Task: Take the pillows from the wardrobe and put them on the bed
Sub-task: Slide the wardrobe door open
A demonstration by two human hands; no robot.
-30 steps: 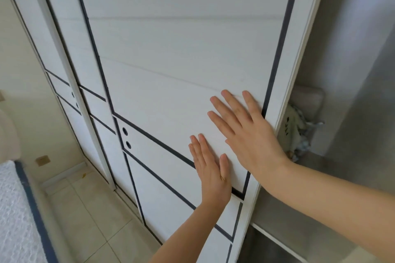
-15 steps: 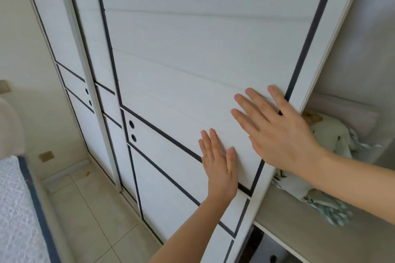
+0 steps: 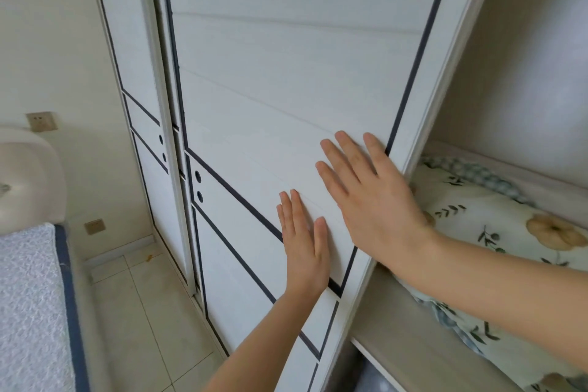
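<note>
A white sliding wardrobe door (image 3: 286, 89) with dark trim lines fills the middle. My left hand (image 3: 305, 242) lies flat on its lower panel, fingers together and pointing up. My right hand (image 3: 366, 197) presses flat on the door near its right edge, fingers spread. To the right the wardrobe is open, and a floral pillow (image 3: 496, 232) with yellow flowers and green leaves lies on a pale shelf (image 3: 404, 337). My right forearm crosses in front of the pillow. A corner of the bed (image 3: 28, 312), white textured cover with blue edging, shows at lower left.
A second white door (image 3: 143, 105) stands behind, overlapped at the left. Tiled floor (image 3: 133, 328) runs between bed and wardrobe. A padded cream headboard (image 3: 28, 178) and two wall sockets (image 3: 41, 121) are at the left. A checked blue fabric (image 3: 477, 172) lies behind the pillow.
The door has slid left under both flat hands, and the opening at the right has widened. Much more of the floral pillow and shelf is exposed.
</note>
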